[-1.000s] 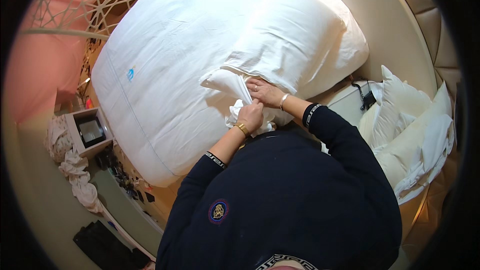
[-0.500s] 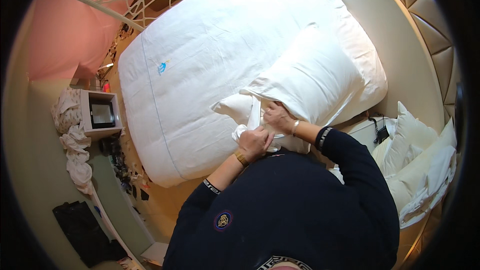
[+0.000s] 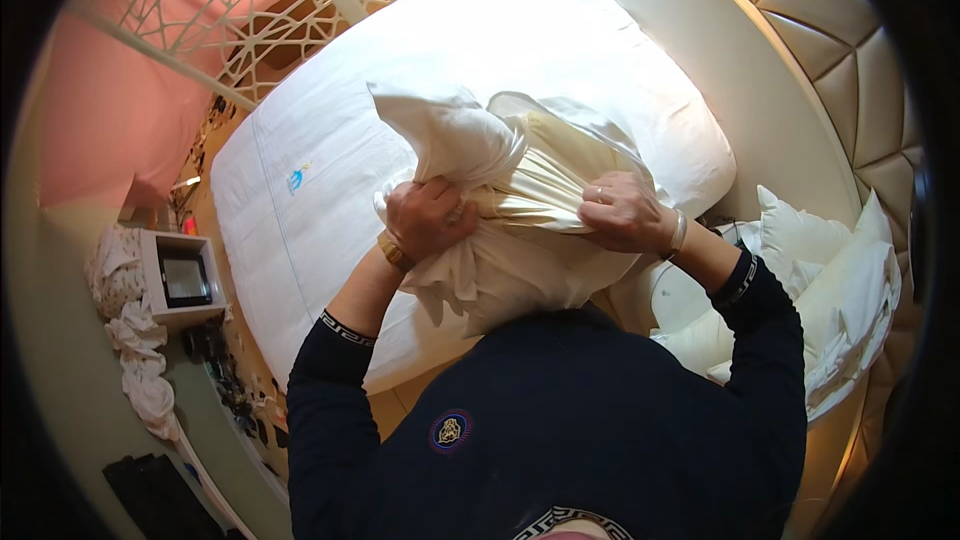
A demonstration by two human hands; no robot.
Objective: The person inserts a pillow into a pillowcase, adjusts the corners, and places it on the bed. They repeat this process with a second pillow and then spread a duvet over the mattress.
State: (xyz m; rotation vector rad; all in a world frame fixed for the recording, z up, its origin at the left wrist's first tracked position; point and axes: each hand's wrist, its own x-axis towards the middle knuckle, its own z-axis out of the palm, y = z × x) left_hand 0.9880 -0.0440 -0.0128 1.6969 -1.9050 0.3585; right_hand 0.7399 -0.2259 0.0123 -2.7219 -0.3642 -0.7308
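Note:
Over the near side of the bed, a cream pillow (image 3: 545, 172) is partly wrapped in a white pillowcase (image 3: 440, 130). My left hand (image 3: 430, 220) is closed on bunched white fabric of the case. Closed too, my right hand (image 3: 625, 212) grips at the opposite edge, where cream and white cloth meet; its fingertips are hidden in the folds. Between the two hands the cream fabric is pulled into taut creases. A loose corner of the case sticks up beyond my left hand.
The bed (image 3: 300, 240) carries a white cover with a blue mark. More pillows (image 3: 830, 270) are heaped at the right, by the padded headboard (image 3: 830, 40). At left stand a small white cabinet (image 3: 185, 275) and crumpled white cloths (image 3: 145, 370). A lattice screen (image 3: 220, 10) is beyond the bed.
My hands have moved apart from close together. The pillow and case, which lay along the bed to the right, are now lifted and bunched in front of me, with cream fabric exposed.

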